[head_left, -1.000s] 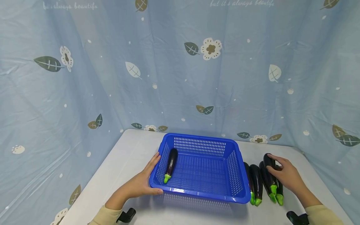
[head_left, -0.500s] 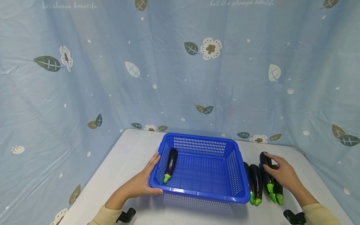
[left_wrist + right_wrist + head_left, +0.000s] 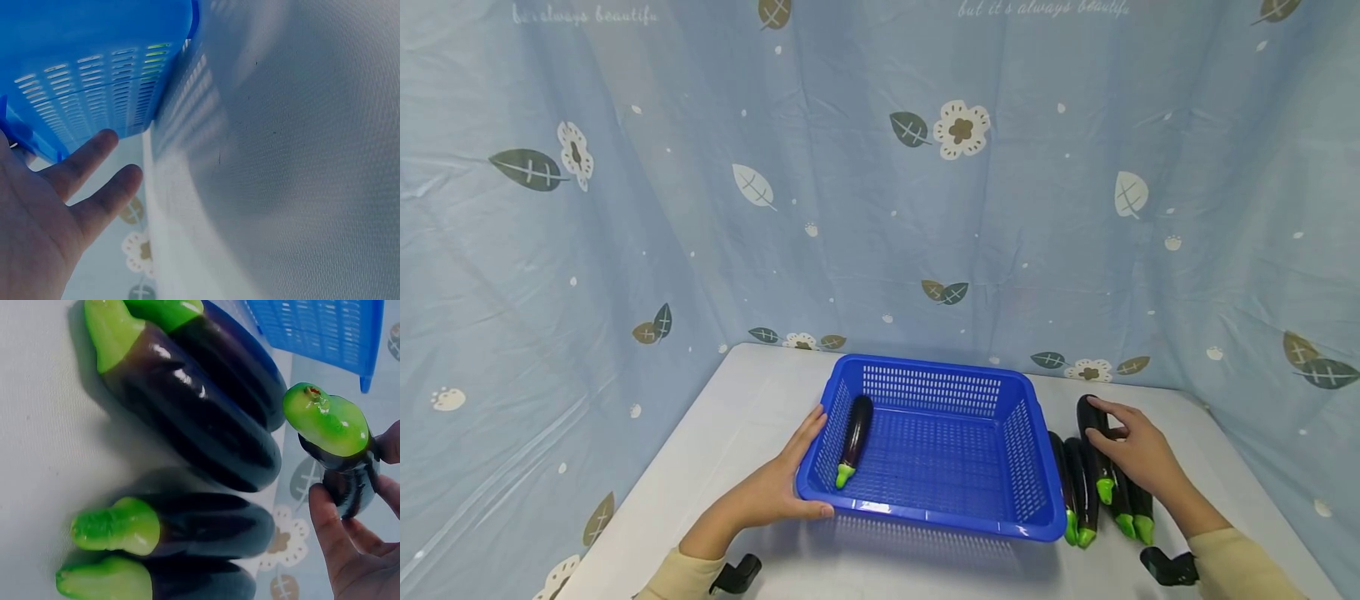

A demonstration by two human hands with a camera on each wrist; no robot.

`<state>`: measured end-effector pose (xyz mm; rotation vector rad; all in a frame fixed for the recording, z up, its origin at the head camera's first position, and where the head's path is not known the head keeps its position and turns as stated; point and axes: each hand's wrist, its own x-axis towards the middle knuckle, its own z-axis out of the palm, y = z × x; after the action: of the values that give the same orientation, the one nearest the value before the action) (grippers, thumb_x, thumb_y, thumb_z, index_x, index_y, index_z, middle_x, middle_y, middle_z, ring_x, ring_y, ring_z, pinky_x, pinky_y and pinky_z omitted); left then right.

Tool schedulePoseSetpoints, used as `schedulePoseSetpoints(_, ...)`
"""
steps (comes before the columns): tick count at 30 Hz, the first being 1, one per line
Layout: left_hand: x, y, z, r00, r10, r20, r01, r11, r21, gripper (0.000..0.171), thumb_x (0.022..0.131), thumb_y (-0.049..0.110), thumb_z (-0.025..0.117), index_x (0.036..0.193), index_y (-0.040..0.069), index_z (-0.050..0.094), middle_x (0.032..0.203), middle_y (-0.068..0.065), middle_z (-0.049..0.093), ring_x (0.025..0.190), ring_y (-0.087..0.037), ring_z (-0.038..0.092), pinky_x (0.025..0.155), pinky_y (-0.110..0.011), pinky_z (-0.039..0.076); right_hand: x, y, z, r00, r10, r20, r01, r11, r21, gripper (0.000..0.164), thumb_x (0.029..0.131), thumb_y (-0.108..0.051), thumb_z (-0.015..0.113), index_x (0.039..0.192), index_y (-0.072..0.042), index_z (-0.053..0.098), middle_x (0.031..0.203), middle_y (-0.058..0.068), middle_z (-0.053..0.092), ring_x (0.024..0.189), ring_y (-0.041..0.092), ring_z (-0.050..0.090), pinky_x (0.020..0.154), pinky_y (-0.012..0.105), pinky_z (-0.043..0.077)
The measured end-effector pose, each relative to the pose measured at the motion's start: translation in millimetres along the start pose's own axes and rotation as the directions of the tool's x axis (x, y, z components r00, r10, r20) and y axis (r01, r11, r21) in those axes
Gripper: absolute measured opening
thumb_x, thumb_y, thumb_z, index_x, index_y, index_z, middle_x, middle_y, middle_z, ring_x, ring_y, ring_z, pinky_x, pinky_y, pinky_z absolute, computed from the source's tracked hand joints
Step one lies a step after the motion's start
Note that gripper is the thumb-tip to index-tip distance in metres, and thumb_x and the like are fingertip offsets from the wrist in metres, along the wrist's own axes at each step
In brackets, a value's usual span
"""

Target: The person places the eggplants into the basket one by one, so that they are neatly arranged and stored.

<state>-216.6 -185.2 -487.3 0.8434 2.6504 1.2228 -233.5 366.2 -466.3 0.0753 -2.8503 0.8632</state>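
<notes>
At lower right of the head view, the right hand (image 3: 1138, 454) has its grip closed round a lifted eggplant (image 3: 1093, 442), above four others (image 3: 1078, 492) on the bench (image 3: 730, 417). The left hand (image 3: 782, 487), fingers straight, rests against the blue basket (image 3: 925, 521).

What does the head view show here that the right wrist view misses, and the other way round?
Head only: the left hand resting against the blue basket, and one eggplant inside the basket.

Right wrist only: the held eggplant raised clear of the four eggplants on the table, and its cut green stem end.

Both: the right hand gripping that eggplant, the row beside the basket, and the basket's corner.
</notes>
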Motion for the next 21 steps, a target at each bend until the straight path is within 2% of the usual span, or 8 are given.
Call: schedulePoseSetpoints(21,-0.1,-2.7,0.7,1.0,-0.002,-0.001,0.002,1.0,0.002,0.128,0.073,0.045,0.089,0.165,0.017,0.005,0.172,-0.006,-0.004,0.151,-0.044,0.018,0.106,-0.066,0.037,7.1,-20.7,4.6,1.0,-0.011,0.013,0.011,0.999,0.031,0.061,0.099,-0.032,0.066,0.151,-0.007,0.048,0.144,0.036,0.04,0.111,0.053,0.059,0.08,0.06,0.056)
